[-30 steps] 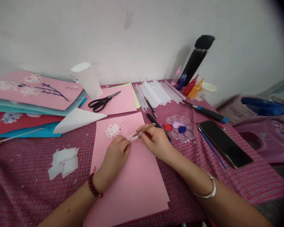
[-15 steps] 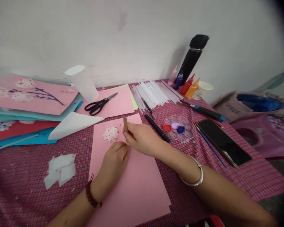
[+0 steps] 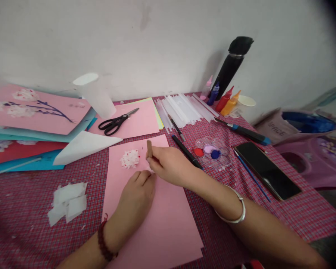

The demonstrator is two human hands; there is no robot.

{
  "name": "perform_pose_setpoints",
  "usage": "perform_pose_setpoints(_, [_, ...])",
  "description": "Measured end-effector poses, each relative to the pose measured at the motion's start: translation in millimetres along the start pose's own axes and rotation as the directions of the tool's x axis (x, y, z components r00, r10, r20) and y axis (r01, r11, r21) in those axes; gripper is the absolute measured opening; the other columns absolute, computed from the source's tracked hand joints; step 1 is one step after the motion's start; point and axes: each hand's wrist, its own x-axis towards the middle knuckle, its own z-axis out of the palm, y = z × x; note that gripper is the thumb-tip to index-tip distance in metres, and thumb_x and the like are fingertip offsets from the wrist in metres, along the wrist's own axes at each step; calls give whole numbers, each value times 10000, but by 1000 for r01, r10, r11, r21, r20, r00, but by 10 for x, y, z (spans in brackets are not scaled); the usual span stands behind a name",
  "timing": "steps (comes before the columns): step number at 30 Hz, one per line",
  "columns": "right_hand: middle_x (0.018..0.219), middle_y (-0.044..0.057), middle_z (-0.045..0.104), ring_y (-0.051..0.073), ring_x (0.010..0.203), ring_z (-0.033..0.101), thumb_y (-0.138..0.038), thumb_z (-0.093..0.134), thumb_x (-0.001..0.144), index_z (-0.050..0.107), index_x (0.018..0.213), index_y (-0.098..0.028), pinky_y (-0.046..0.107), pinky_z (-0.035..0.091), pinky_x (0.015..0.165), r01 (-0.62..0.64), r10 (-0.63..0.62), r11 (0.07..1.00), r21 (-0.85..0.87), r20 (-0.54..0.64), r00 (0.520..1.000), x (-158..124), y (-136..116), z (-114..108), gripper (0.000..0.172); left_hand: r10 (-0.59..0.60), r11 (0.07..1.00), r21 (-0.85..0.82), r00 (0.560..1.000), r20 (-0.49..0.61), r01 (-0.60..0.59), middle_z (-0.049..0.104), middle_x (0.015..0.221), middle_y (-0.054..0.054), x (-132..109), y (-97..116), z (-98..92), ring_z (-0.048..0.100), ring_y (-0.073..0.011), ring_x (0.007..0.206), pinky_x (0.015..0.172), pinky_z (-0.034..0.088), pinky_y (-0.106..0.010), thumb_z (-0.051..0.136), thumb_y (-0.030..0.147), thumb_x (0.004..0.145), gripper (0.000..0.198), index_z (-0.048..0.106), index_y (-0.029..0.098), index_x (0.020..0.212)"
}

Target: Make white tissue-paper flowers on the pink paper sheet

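A sheet of pink paper [image 3: 168,228] lies in front of me, with a crumpled white tissue flower, specked red [image 3: 130,159], near its top. My right hand [image 3: 170,164] pinches a short flat brown stick [image 3: 149,148], which points upward just right of the flower; its lower end is hidden by the fingers. My left hand [image 3: 137,194] rests on the paper below the flower, fingers curled in. Its fingertips meet those of my right hand, and whatever they hold is hidden. Left of the paper lie several white tissue squares [image 3: 68,201].
Behind the sheet are black scissors [image 3: 118,121], a folded white tissue [image 3: 86,147] and white strips [image 3: 182,108]. To the right are a black pen [image 3: 187,152], a paint palette [image 3: 212,153], a cutter [image 3: 245,131], a brush [image 3: 252,173] and a phone [image 3: 267,170]. Finished flower pictures [image 3: 44,119] lie left.
The camera view has shifted slightly. My left wrist has moved a little to the left, while both hands keep their place by the flower and the stick stays in my right fingers.
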Motion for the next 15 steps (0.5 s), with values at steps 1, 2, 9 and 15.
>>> perform_pose_setpoints(1, [791,38,673,142,672,581,-226,420,904,584,894,-152,246,343,593,-2,2,1000,-9,4,1000,3,7,16,180,5,1000,2,1000,-12,-5,609,821,-82,0,6,-2,546,-216,779,703,518,-360,422,-3,830,239,608,145,807])
perform_pose_setpoints(2, [787,38,672,143,669,580,-228,418,905,583,892,-151,248,341,590,-5,5,1000,-18,7,1000,6,13,26,182,9,1000,0,1000,-22,-9,611,822,-85,-1,12,-4,549,-218,779,701,518,-360,420,-4,829,235,606,139,819])
perform_pose_setpoints(9, [787,44,670,146,659,581,-223,404,913,573,891,-150,263,326,588,-29,33,995,-90,42,999,10,-3,12,185,-214,969,-129,977,0,212,569,732,-56,-9,-27,-28,544,-211,709,637,477,-348,441,77,835,139,520,163,761])
perform_pose_setpoints(15, [781,51,676,158,641,580,-238,385,927,571,896,-150,286,285,559,8,-3,987,-159,32,999,14,-25,12,208,-473,771,-429,875,108,470,569,760,-6,19,-168,-14,549,-165,675,615,437,-295,459,163,839,59,501,199,860])
